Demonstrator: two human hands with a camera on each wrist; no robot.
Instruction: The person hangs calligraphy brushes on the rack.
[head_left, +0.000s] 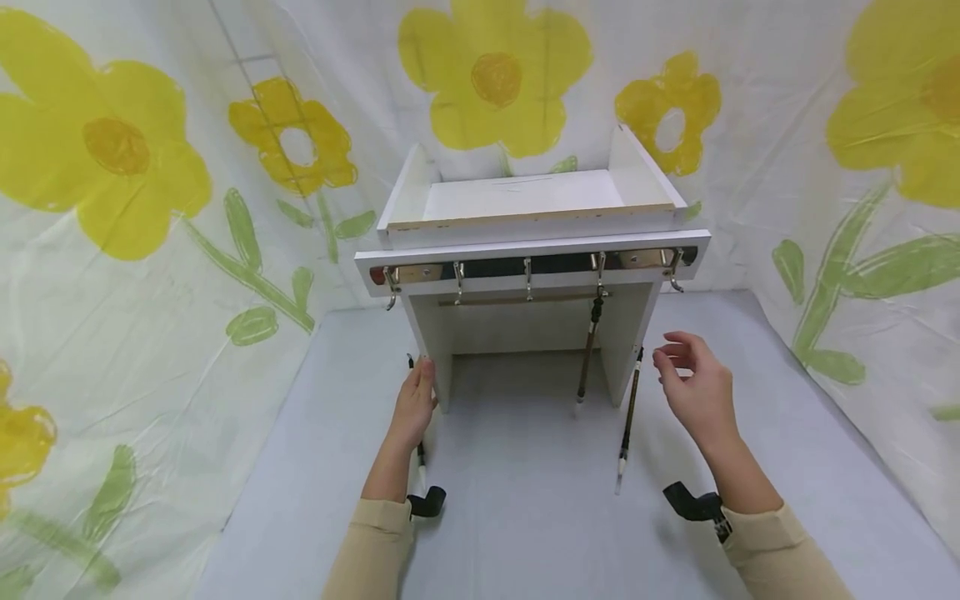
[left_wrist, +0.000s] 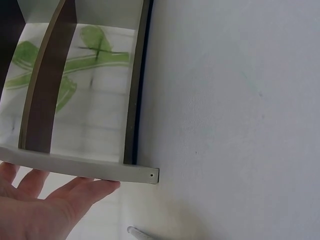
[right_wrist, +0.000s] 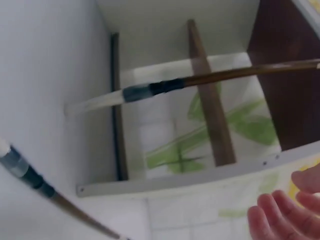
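White shelf unit [head_left: 525, 217] stands on grey table [head_left: 525, 517], w/ hook rail [head_left: 528, 271] across its front edge. Five metal hooks on rail. Calligraphy brush [head_left: 587, 354] hangs tip-down from 4th hook [head_left: 599, 271] counting from left; others bare.

L hand [head_left: 415, 406] at approx 10 o'clock from table centre: fingers straight, flat against front edge of shelf's left side panel [head_left: 431, 350], nothing pinched. L wrist view confirms: fingers [left_wrist: 75, 195] lie stretched along underside edge of panel [left_wrist: 85, 170]. A second brush [head_left: 420, 454] lies/leans just by this hand, mostly hidden behind wrist; can't tell if touching.

R hand [head_left: 697, 387] at approx 2 o'clock, in the air, fingers loosely spread & slightly curled, holding nothing. Just at its 9 o'clock a third brush [head_left: 628, 421] leans by shelf's right side panel [head_left: 630, 333], white tip down towards table. Hand near it, not touching.

R wrist view: hanging brush [right_wrist: 190, 82] crosses frame, third brush [right_wrist: 30, 175] at lower left, fingertips [right_wrist: 280, 215] at lower right, apart from both.

Flower-print sheet [head_left: 150, 208] behind & at sides.
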